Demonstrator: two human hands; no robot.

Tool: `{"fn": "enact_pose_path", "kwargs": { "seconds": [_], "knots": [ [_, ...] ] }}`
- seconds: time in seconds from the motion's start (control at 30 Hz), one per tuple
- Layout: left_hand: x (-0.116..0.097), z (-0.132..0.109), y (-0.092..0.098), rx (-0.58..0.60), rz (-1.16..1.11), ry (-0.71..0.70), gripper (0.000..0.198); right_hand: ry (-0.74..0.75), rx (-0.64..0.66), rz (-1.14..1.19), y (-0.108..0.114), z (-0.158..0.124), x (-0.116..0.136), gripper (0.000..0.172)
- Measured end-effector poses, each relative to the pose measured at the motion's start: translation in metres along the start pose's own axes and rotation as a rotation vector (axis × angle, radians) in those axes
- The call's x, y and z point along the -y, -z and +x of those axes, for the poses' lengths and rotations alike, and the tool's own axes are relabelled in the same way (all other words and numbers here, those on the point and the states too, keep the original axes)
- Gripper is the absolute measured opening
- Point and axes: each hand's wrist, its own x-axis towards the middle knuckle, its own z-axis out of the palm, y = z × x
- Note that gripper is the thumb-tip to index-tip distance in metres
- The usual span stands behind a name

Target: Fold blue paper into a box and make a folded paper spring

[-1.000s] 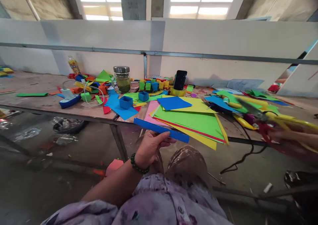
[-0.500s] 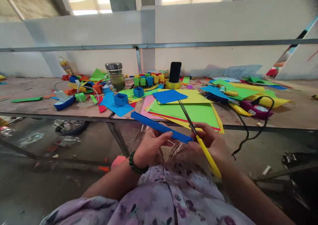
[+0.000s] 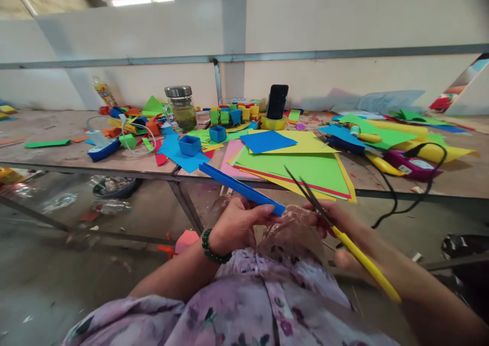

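Note:
My left hand (image 3: 236,223) is closed on one end of a long folded blue paper strip (image 3: 237,185), which slants up to the left over my lap. My right hand (image 3: 336,223) grips yellow-handled scissors (image 3: 336,223) just right of the strip's near end. The blades are parted and point up toward the table edge, a little apart from the strip. A dark bead bracelet (image 3: 212,249) circles my left wrist.
The wooden table (image 3: 57,155) carries a stack of coloured paper sheets (image 3: 298,170), small blue paper boxes (image 3: 190,144), a glass jar (image 3: 182,107), a phone standing in a tape roll (image 3: 277,104), a glue gun with a black cord (image 3: 410,165) and scraps. Litter lies on the floor beneath.
My right hand came in from the right with the scissors, reached the strip's end, then drew slightly away right with the blades opening. The view tilted down a little.

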Motion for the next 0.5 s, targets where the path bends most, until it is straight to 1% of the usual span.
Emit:
{"fn": "enact_pose_path", "kwargs": {
  "seconds": [0.07, 0.1, 0.17, 0.27, 0.5],
  "knots": [
    [-0.001, -0.001, 0.0, -0.006, 0.02, -0.004, 0.03, -0.035, 0.106, -0.143, 0.008, -0.005, 0.001, 0.07],
    [-0.002, -0.002, -0.001, 0.0, 0.034, -0.01, 0.031, -0.055, 0.119, -0.211, 0.009, -0.006, 0.001, 0.072],
    [-0.002, -0.003, -0.003, 0.017, 0.06, -0.025, 0.031, -0.085, 0.128, -0.324, 0.01, -0.007, 0.003, 0.077],
    [-0.003, -0.005, -0.004, 0.021, 0.085, -0.034, 0.031, -0.11, 0.119, -0.449, 0.009, -0.007, 0.009, 0.079],
    [-0.004, -0.008, -0.003, 0.015, 0.115, -0.023, 0.026, -0.121, 0.12, -0.587, 0.013, -0.006, 0.023, 0.081]
  ]
}}
